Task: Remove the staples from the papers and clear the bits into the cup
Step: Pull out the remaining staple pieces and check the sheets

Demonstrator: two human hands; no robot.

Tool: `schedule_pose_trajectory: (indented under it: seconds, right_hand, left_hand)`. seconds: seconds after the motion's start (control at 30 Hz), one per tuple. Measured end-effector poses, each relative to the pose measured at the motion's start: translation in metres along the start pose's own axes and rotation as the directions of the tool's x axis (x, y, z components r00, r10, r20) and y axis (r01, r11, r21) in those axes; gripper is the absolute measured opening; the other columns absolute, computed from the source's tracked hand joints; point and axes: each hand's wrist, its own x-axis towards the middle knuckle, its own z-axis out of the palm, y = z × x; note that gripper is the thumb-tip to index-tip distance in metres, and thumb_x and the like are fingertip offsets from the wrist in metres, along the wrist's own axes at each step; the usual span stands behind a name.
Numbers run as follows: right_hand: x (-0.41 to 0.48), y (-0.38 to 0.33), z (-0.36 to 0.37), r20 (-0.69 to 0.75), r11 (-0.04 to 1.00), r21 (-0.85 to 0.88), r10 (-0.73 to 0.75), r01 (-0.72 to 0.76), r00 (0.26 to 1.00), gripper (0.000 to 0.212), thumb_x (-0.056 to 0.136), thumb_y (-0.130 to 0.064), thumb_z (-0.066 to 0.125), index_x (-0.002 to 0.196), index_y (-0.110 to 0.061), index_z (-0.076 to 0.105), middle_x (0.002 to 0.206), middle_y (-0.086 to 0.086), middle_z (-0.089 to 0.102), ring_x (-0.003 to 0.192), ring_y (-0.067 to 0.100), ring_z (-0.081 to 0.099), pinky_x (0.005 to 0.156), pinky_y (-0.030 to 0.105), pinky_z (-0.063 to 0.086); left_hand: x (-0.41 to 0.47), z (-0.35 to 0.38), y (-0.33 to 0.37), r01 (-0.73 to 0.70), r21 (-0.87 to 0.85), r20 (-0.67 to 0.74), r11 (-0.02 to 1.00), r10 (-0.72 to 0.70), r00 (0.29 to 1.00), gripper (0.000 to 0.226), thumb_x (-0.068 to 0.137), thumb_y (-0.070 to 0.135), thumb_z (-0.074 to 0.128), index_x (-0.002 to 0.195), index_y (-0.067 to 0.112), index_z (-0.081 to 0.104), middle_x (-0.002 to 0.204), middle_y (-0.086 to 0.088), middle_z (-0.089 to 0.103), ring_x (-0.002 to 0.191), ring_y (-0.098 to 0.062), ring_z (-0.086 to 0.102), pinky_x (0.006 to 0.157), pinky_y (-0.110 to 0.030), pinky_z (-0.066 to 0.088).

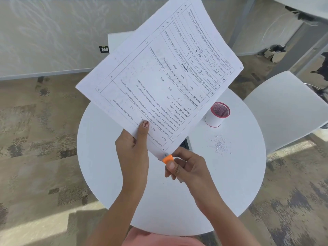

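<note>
Two hands: both raised above the round table [110, 174], holding printed papers [159, 71] between them.
Left hand [132, 150]: closed on the near left edge of the papers, thumb [143, 127] flat on the printed side, fingers behind the sheets, forearm rising from the near edge.
Papers: lifted and tilted, the near corner pointing down towards the right hand, the far end fanned up and right; the sheets cover the far part of the table.
Right hand [186, 166]: fingers curled, clamped on an orange staple remover [167, 159], thumb pressing its near side.
Staple remover: its tip touches the near corner of the papers; most of its body is hidden in the grip.
Staple: cannot be made out at the corner.
Dark thing [183, 144]: shows just under the papers' edge beside the right hand, too hidden to tell.
Cup [217, 114]: white with a red rim, upright on the right far part of the table, well apart from the hands.
Bits [220, 143]: small silvery scatter on the table, near side of the cup, apart from it.
Chair [287, 107]: white, right of the table, partly cut off.
</note>
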Motion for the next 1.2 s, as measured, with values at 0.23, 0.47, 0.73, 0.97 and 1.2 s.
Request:
schedule_pose_trajectory:
  seconds: [0.23, 0.47, 0.73, 0.97, 1.2]
  right_hand:
    - [-0.001, -0.002, 0.001, -0.039, 1.0, -0.006, -0.01, 0.01, 0.999, 0.031, 0.076, -0.024, 0.066, 0.092, 0.003, 0.064, 0.059, 0.009, 0.059, 0.053, 0.006, 0.053, 0.053, 0.011, 0.037]
    - [-0.004, -0.004, 0.005, -0.078, 0.997, 0.045, -0.062, 0.066, 0.995, 0.023, 0.074, -0.013, 0.068, 0.086, 0.006, 0.064, 0.067, 0.008, 0.062, 0.058, 0.013, 0.056, 0.058, 0.013, 0.043]
    - [-0.006, -0.004, 0.006, -0.124, 0.994, 0.036, -0.094, 0.099, 0.988, 0.023, 0.071, -0.012, 0.069, 0.084, 0.007, 0.065, 0.065, 0.013, 0.06, 0.057, 0.016, 0.054, 0.059, 0.014, 0.043]
    - [-0.009, -0.005, 0.005, -0.102, 0.997, -0.018, -0.073, 0.072, 0.992, 0.026, 0.074, -0.021, 0.07, 0.095, -0.007, 0.068, 0.069, 0.017, 0.063, 0.063, 0.014, 0.056, 0.059, 0.013, 0.041]
    - [-0.008, 0.019, -0.017, -0.418, 0.964, -0.265, -0.102, -0.014, 0.903, 0.029, 0.076, -0.028, 0.08, 0.102, -0.031, 0.067, 0.074, -0.012, 0.072, 0.064, 0.012, 0.06, 0.059, 0.012, 0.044]
  left_hand:
    - [-0.003, 0.001, 0.003, -0.019, -0.023, -0.001, 1.0, 0.019, 1.0, 0.009, 0.094, 0.029, 0.06, 0.097, 0.026, 0.067, 0.097, 0.012, 0.073, 0.09, -0.011, 0.064, 0.079, -0.041, 0.052]
    - [-0.007, 0.001, 0.008, -0.041, -0.051, 0.008, 0.998, 0.041, 0.999, 0.01, 0.094, 0.029, 0.059, 0.096, 0.03, 0.069, 0.097, 0.012, 0.073, 0.092, -0.011, 0.063, 0.084, -0.044, 0.051]
    - [-0.011, 0.001, 0.01, -0.063, -0.054, 0.025, 0.997, 0.064, 0.998, 0.014, 0.095, 0.026, 0.06, 0.086, 0.031, 0.069, 0.091, 0.013, 0.073, 0.087, -0.01, 0.062, 0.079, -0.042, 0.051]
    - [-0.01, 0.001, 0.015, -0.055, -0.127, -0.001, 0.99, 0.055, 0.998, 0.012, 0.098, 0.02, 0.059, 0.099, 0.026, 0.07, 0.101, 0.009, 0.074, 0.095, -0.011, 0.065, 0.085, -0.041, 0.053]
    - [-0.005, -0.002, 0.022, -0.061, -0.16, -0.012, 0.985, 0.059, 0.998, 0.026, 0.099, 0.013, 0.056, 0.101, 0.033, 0.071, 0.108, 0.014, 0.074, 0.103, -0.007, 0.066, 0.091, -0.04, 0.053]
